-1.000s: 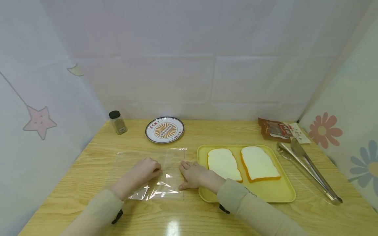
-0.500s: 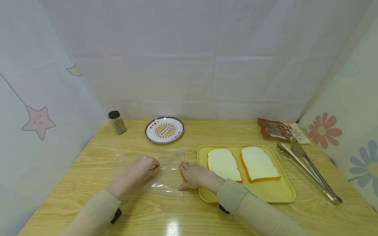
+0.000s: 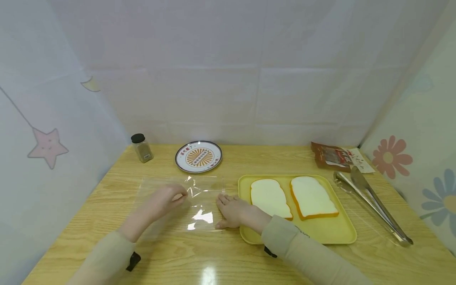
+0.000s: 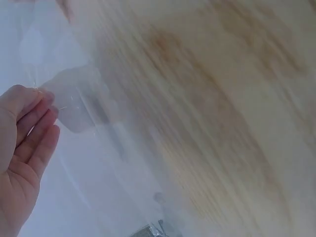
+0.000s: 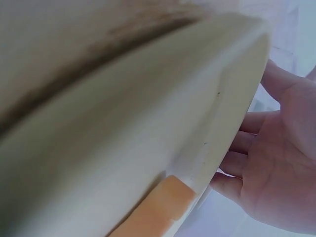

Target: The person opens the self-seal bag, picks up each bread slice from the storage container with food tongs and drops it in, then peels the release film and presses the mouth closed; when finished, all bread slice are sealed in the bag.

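A clear, shiny plastic bag (image 3: 202, 217) lies on the wooden table, left of the yellow tray. My left hand (image 3: 166, 201) pinches its film between thumb and fingertips; the left wrist view shows the bent fingers (image 4: 37, 143) and the film lifting from them. With fingers spread, my right hand (image 3: 233, 211) presses flat on the bag's right edge, its wrist over the tray's left rim. Two bread slices (image 3: 269, 198) with orange crusts lie side by side on the tray (image 3: 303, 237). In the right wrist view, the tray's side hides some fingertips.
A round plate (image 3: 198, 157) with a sunburst print lies behind the bag. At the back left stands a black-lidded spice jar (image 3: 142, 148). Metal tongs (image 3: 377, 211) lie right of the tray, below a red food packet (image 3: 333, 157). Cloth-covered walls close off the back and sides.
My left hand has moved slightly left and up, drawing the film with it, and the shiny creases have shifted. My right hand stays in place.
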The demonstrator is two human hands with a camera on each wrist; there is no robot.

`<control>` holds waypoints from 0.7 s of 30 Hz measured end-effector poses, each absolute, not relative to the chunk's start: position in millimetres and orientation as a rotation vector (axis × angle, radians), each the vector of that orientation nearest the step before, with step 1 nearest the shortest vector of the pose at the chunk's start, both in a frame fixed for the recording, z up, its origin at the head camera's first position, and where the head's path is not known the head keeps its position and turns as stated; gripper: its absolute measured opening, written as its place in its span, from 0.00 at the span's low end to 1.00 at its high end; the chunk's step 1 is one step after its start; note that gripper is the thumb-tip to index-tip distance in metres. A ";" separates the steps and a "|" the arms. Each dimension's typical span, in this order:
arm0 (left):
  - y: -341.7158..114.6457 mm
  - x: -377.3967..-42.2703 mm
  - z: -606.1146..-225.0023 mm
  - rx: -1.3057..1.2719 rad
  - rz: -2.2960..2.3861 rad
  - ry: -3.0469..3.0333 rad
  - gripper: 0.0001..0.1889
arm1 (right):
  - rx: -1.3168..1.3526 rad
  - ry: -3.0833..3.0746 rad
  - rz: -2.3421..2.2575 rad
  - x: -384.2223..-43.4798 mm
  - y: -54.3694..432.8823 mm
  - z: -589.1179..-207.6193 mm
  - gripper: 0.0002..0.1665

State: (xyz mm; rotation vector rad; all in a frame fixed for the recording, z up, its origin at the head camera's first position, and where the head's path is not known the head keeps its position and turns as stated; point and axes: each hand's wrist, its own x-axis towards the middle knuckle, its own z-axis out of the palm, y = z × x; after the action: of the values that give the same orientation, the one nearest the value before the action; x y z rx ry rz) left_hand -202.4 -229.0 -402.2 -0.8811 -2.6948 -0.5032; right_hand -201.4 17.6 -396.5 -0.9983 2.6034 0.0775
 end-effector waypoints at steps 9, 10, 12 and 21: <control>-235.5 -202.0 -397.8 -0.816 -0.584 -2.601 0.03 | -0.983 2.603 0.069 -201.7 17.1 -396.1 0.49; -236.2 -201.4 -397.4 -0.810 -0.590 -2.593 0.03 | -0.981 2.602 0.070 -201.4 17.0 -395.7 0.49; -237.1 -200.6 -397.0 -0.797 -0.600 -2.578 0.04 | -0.980 2.600 0.077 -201.0 16.6 -395.2 0.49; -237.0 -199.2 -397.9 -0.802 -0.616 -2.462 0.07 | -0.984 2.601 0.102 -203.3 16.1 -400.0 0.49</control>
State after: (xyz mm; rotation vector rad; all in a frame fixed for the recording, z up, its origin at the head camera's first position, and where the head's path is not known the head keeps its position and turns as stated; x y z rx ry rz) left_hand -199.2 -237.0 -397.9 -0.8019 -2.4624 -0.6156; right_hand -203.3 16.1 -400.0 -0.9843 2.6007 0.1016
